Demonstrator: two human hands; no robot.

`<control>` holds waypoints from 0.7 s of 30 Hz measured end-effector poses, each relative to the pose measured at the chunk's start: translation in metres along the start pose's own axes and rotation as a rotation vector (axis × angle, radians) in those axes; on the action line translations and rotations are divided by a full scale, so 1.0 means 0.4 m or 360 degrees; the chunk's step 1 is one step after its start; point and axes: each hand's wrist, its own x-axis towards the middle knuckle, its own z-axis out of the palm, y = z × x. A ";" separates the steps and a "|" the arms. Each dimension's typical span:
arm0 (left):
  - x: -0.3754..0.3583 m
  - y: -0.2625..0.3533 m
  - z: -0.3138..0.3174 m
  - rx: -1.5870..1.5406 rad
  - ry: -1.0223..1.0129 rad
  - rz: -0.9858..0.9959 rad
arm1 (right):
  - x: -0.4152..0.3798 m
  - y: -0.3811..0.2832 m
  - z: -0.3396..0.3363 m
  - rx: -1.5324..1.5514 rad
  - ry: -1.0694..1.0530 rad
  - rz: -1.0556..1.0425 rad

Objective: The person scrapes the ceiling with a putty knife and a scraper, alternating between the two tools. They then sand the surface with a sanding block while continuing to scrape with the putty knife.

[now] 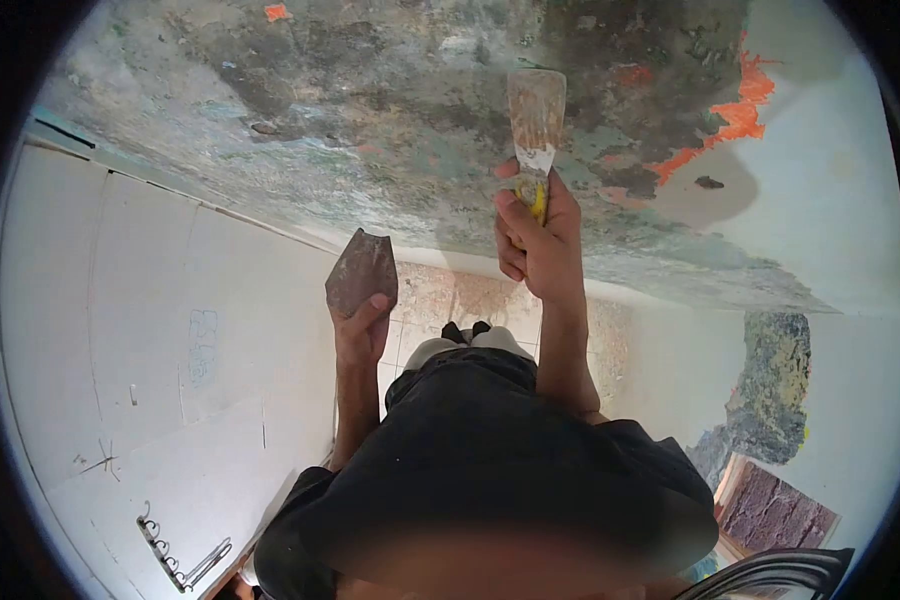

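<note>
My right hand (544, 235) is closed around the yellow handle of a putty knife (537, 108), its wide worn blade pointing up against the bare, patchy wall (420, 120). Whitish residue coats the lower part of that blade. Lower and to the left, my left hand (362, 325) grips a flat dark brown piece (362, 275) with an angular outline and a notched top edge, the thumb lying across its face. I cannot tell what this piece is. It is held away from the wall, above the floor.
Orange patches (738, 118) edge the scraped area beside white paint (820, 200). A white panel wall (170, 300) with a hook rack (160, 555) stands left. At lower right are another bare patch (775, 385), a framed dark panel (778, 512) and a black curved object (780, 572).
</note>
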 end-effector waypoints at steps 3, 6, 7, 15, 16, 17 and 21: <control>-0.011 -0.004 -0.011 0.0072 0.0036 -0.0106 | -0.009 0.008 0.001 0.0045 0.0027 0.0023; -0.007 0.006 0.011 0.0032 -0.0032 -0.0090 | -0.003 0.011 0.002 0.0077 0.0005 0.0000; -0.002 0.004 0.010 0.0030 -0.0034 -0.0109 | -0.001 0.011 0.000 0.0087 -0.0014 -0.0013; -0.003 -0.013 0.004 0.0042 -0.0064 -0.0151 | -0.001 0.011 -0.003 0.0088 -0.0011 0.0018; -0.009 -0.015 0.004 0.0051 -0.0050 -0.0164 | 0.000 0.013 -0.001 0.0089 -0.0001 0.0028; -0.014 -0.015 0.006 0.0056 -0.0037 -0.0175 | -0.006 0.012 -0.011 0.0008 0.0003 0.0036; -0.024 -0.015 -0.011 0.0079 0.0022 -0.0239 | -0.010 -0.007 -0.091 -0.0115 -0.0099 0.0015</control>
